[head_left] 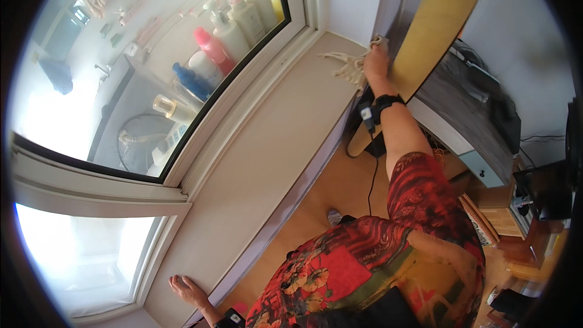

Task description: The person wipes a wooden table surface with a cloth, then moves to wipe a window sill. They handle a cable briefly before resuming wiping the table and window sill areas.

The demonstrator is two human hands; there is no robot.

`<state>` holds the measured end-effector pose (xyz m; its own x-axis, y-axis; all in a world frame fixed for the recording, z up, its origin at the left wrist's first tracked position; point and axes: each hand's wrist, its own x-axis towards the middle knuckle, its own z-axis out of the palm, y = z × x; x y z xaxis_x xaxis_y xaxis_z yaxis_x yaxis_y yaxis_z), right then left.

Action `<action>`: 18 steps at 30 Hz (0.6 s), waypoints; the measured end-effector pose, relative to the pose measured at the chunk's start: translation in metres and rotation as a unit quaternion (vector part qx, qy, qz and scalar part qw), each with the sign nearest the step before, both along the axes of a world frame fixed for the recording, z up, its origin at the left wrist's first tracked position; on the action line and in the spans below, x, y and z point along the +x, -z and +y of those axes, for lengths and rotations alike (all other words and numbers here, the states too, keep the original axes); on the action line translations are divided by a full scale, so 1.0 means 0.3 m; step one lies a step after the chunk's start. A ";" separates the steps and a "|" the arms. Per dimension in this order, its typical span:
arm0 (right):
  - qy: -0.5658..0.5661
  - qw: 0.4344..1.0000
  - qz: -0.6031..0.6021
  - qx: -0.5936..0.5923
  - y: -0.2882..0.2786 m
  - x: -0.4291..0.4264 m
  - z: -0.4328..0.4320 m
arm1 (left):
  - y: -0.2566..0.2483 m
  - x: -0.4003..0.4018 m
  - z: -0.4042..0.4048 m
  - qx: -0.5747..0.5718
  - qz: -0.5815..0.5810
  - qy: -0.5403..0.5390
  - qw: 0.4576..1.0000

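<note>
My right hand holds a cream cloth against the far corner of the beige windowsill, where the sill meets the wall. The cloth's loose end trails over the sill. A black band circles that wrist, and a black cable with a small device hangs beside it. My left hand rests on the near end of the sill, fingers apart, with nothing in it. Another black band with a device is on the left wrist.
Behind the window glass stand pump bottles, a pink bottle and a blue bottle. A yellow panel rises right of my right hand. A grey-topped desk and a dark monitor are at the right.
</note>
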<state>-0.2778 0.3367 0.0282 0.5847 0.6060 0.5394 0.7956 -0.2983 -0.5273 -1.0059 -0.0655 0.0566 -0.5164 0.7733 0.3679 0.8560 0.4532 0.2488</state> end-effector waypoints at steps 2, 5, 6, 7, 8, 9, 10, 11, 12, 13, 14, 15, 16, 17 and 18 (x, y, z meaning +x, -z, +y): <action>-0.010 1.000 -0.014 0.003 0.006 -0.108 -0.070 | -0.003 -0.006 -0.001 -0.006 0.023 0.008 1.000; -0.038 0.999 0.007 0.007 -0.016 -0.299 -0.191 | 0.006 -0.012 -0.007 0.015 0.045 0.040 0.998; -0.055 0.998 0.000 0.034 -0.004 -0.348 -0.232 | 0.010 -0.011 -0.001 0.033 0.034 0.060 0.997; -0.073 0.996 -0.008 0.059 0.014 -0.401 -0.272 | 0.016 -0.015 0.002 0.050 0.022 0.078 0.995; -0.085 0.994 0.015 0.067 0.001 -0.470 -0.322 | 0.034 -0.025 0.003 0.072 0.007 0.082 0.994; -0.098 0.992 0.039 0.074 -0.010 -0.540 -0.371 | 0.030 -0.016 0.005 0.081 0.003 0.095 0.992; -0.105 0.991 0.050 0.065 -0.023 -0.603 -0.418 | 0.021 0.007 0.008 0.090 -0.001 0.107 0.990; -0.115 0.990 0.063 0.055 -0.034 -0.668 -0.460 | 0.011 0.024 0.004 0.099 -0.003 0.118 0.988; -0.120 0.989 0.073 0.046 -0.041 -0.725 -0.503 | 0.010 0.029 0.003 0.098 -0.022 0.128 0.987; -0.121 0.988 0.072 0.058 -0.030 -0.789 -0.543 | 0.004 0.037 -0.001 0.103 -0.031 0.141 0.984; -0.121 0.988 0.071 0.070 -0.014 -0.851 -0.580 | -0.007 0.046 -0.003 0.109 -0.040 0.153 0.981; -0.127 0.986 0.068 0.081 -0.004 -0.919 -0.616 | -0.016 0.054 -0.012 0.115 -0.049 0.160 0.979; -0.139 0.985 0.066 0.081 -0.002 -0.982 -0.663 | -0.019 0.063 -0.020 0.115 -0.080 0.159 0.977; -0.152 0.983 0.064 0.081 -0.002 -1.045 -0.713 | -0.024 0.066 -0.017 0.126 -0.084 0.175 0.973; -0.167 0.981 0.059 0.079 -0.003 -1.100 -0.761 | -0.024 0.068 -0.015 0.136 -0.090 0.189 0.968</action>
